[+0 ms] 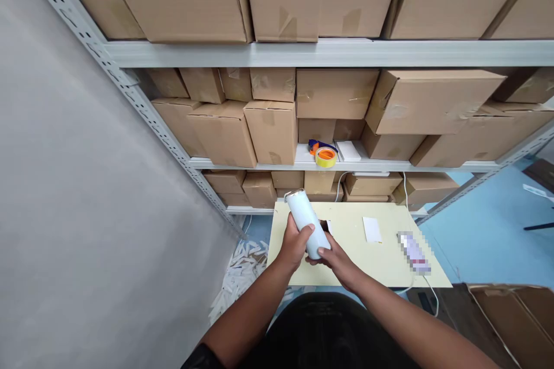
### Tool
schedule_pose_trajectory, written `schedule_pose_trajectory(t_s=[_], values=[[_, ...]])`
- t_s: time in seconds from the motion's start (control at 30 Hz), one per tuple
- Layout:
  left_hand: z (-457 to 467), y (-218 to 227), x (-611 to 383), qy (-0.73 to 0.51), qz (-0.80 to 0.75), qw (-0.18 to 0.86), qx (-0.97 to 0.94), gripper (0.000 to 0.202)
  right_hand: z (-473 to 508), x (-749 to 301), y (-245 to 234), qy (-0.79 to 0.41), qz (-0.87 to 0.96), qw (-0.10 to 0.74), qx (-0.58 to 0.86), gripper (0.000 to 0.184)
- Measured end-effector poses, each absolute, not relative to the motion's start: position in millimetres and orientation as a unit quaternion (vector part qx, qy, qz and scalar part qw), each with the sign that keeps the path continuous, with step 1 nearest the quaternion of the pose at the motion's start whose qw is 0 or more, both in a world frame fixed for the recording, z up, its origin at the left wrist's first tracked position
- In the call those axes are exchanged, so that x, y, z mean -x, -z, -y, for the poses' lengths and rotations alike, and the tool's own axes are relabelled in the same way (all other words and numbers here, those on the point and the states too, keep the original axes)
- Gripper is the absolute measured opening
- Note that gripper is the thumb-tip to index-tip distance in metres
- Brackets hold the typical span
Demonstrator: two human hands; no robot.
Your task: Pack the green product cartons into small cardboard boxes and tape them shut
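Hands both on one item: a white cylindrical bottle [304, 217] with a metallic rim at its far end, held tilted, top pointing away and slightly left, above the near edge of a pale yellow table [389, 262]. Left hand [294, 244] wrapped round the lower body from the left, fingers curled tight on it, thumb over the front. Right hand [334, 259] closed around the base from below and right, thumb tip pressed on the white wall. Bottle clear of the tabletop, not resting on it. On the table: white card [372, 229] lying flat, right of the bottle and apart from it; further right a blurred oblong item [414, 252], identity cannot be told; small dark object just behind the bottle, mostly hidden. White cable [429, 289] hangs off the table's near right edge. Behind the table, grey metal shelving [329, 53] packed with cardboard boxes [272, 130]. On the middle shelf: yellow tape roll [325, 157], touching a blue-orange tape dispenser [315, 146], with a flat white box [348, 151] just beside. Heap of white paper strips [242, 268] on the blue floor left of the table. Open carton [511, 311] at lower right.
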State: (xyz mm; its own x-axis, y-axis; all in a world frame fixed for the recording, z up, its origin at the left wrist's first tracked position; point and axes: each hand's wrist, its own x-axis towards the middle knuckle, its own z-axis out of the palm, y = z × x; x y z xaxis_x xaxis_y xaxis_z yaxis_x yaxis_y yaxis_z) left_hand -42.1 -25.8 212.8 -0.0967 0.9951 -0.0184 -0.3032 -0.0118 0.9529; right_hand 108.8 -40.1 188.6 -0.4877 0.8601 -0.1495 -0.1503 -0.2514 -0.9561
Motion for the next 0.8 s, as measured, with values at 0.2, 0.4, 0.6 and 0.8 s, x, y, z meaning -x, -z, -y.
schedule_pose_trajectory(t_s=[0.2, 0.4, 0.6, 0.8], values=[[19.2, -201.3, 56.7, -0.545, -0.507, 0.490, -0.453, 0.067, 46.6, -87.0, -178.0, -0.544, 0.535, 0.407, 0.502, 0.068], [9.8, -172.5, 63.5, -0.572, -0.492, 0.517, -0.404, 0.077, 39.0, -82.1, -164.4, -0.509, 0.573, 0.371, 0.524, 0.068], [15.5, -179.4, 61.1, -0.551, -0.515, 0.472, -0.457, 0.060, 42.6, -77.0, -171.9, -0.432, 0.606, 0.365, 0.559, 0.065], [13.9, -184.9, 72.8, -0.540, -0.458, 0.557, -0.434, 0.067, 22.0, -102.7, -186.9, -0.492, 0.626, 0.374, 0.475, 0.045]])
